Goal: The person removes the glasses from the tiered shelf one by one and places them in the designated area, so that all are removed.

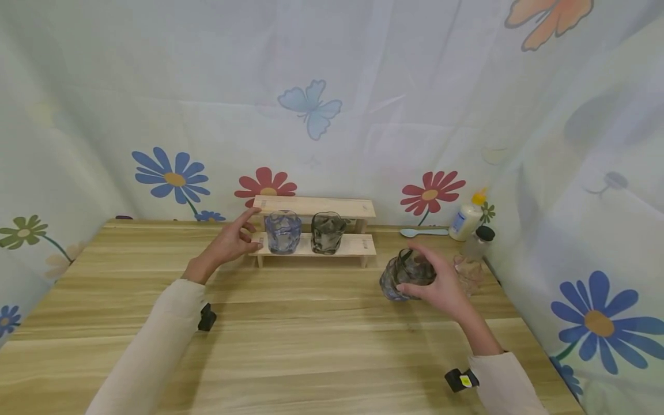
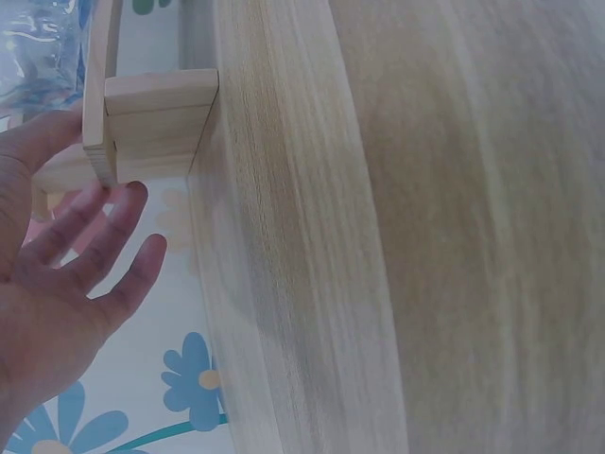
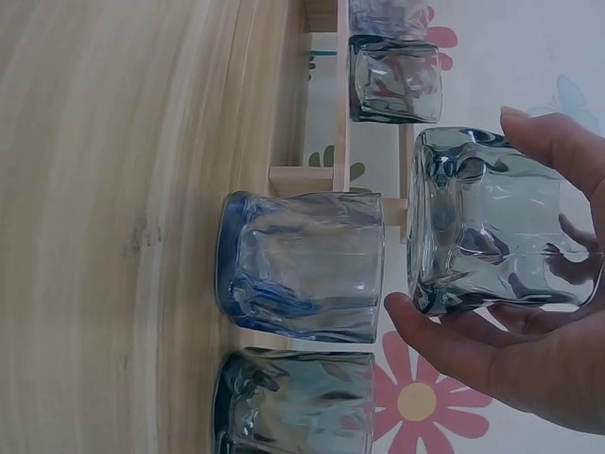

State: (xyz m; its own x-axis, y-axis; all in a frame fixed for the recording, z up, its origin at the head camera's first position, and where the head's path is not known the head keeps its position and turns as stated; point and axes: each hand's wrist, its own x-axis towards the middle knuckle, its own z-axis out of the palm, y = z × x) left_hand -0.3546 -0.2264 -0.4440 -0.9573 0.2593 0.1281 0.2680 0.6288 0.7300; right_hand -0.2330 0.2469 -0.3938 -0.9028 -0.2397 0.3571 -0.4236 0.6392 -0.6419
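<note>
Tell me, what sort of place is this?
Probably a makeshift corner set up for tabletop work, rather than a real kitchen: a flowered sheet hangs behind and beside a table, where a little wooden stand holds two glasses.

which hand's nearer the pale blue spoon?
Right. The right hand, gripping a smoky glass, is in front of the spoon; the left hand is much farther off to its left, at the left end of the wooden stand.
</note>
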